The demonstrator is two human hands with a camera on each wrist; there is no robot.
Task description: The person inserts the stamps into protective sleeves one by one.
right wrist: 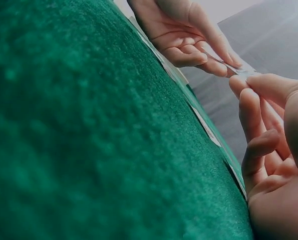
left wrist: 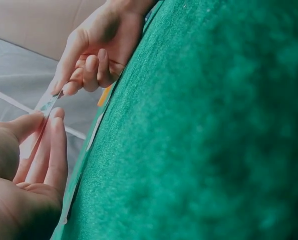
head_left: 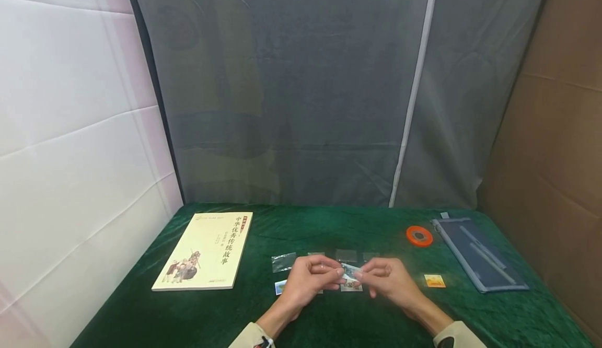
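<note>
While both hands meet, the left hand [head_left: 310, 279] and the right hand [head_left: 389, 281] each pinch one small bluish piece [head_left: 349, 270] between thumb and fingers, up off the green cloth [head_left: 197, 319]; its ends are covered, its print too small to read. Beyond lie four clear sleeves [head_left: 284, 262], some partly hidden! Picture cards [head_left: 351, 286]: two near the hands, one yellow off right, plus an unclear sliver [head_left: 321, 292]. One book [head_left: 207, 251], one orange ring [head_left: 414, 239], one pouch [head_left: 463, 243], contents blurred.
</note>
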